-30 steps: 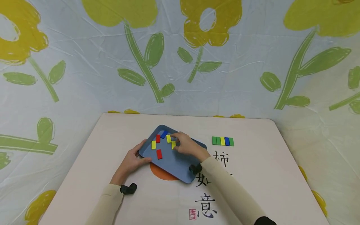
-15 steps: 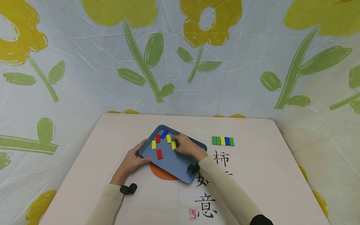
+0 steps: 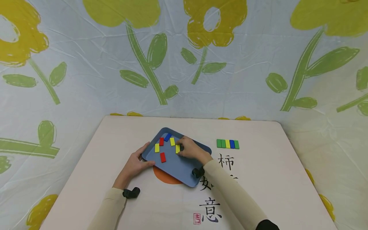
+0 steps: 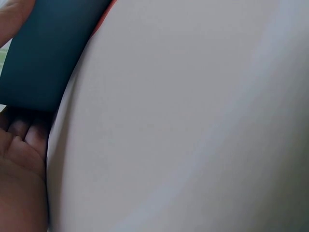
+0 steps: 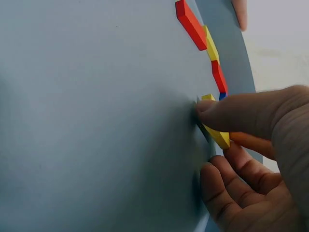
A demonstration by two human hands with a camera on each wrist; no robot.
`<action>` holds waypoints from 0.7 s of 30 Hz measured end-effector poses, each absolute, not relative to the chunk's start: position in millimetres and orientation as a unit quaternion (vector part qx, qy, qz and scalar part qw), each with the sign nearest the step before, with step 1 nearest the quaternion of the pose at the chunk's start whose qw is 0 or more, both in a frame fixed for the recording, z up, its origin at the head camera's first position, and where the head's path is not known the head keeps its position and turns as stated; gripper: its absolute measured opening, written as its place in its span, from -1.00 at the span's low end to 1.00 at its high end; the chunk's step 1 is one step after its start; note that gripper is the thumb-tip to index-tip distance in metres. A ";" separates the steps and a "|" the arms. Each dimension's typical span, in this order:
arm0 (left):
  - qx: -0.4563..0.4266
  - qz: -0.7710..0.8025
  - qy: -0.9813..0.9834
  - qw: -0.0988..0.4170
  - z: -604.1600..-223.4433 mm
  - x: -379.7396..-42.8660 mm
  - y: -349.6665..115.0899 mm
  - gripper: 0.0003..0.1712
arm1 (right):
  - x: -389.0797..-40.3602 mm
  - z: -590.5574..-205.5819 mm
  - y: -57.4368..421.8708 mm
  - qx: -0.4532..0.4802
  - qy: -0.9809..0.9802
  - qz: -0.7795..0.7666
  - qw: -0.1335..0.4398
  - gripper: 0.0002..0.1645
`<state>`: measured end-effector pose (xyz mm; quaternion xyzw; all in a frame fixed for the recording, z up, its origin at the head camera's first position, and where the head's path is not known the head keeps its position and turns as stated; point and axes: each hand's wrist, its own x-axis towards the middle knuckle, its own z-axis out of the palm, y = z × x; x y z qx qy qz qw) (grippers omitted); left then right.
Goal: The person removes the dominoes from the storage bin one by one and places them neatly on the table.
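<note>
A blue-grey tray [image 3: 178,167] lies slanted on the table, with several thin rectangular domino blocks towards its far left end. My left hand [image 3: 135,164] grips the tray's left corner, thumb along the near edge; in the left wrist view its fingers [image 4: 34,137] are partly hidden beneath the tray. Inside the tray my right hand [image 3: 191,148] pinches a yellow domino block [image 5: 219,137] between thumb and fingers. Near it lie another yellow block [image 3: 172,141], a blue block [image 3: 168,137], a red block [image 3: 161,141], a third yellow block [image 3: 157,148] and a second red block [image 3: 163,157].
Right of the tray, a row of green, yellow and blue blocks [image 3: 228,144] lies side by side on the table [image 3: 258,179]. The pale table cover bears black characters [image 3: 210,210] and an orange shape [image 3: 165,177] partly under the tray. A flowered cloth [image 3: 230,80] hangs behind.
My right hand has shifted slightly, its fingers drawing in on the yellow block, which has moved a tiny bit. The left hand and the tray have stayed put.
</note>
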<state>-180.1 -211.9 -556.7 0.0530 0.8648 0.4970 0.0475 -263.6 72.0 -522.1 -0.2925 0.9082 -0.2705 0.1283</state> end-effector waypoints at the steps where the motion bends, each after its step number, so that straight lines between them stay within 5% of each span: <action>1: 0.053 0.498 0.865 0.047 -556.3 -180.1 -211.6 0.08 | -263.2 -521.6 72.4 -0.292 0.908 -0.271 0.129 -0.41; 21: 0.047 0.507 0.859 0.051 -555.2 -178.8 -211.1 0.08 | -258.6 -500.8 83.5 -0.271 0.896 -0.334 0.109 -0.43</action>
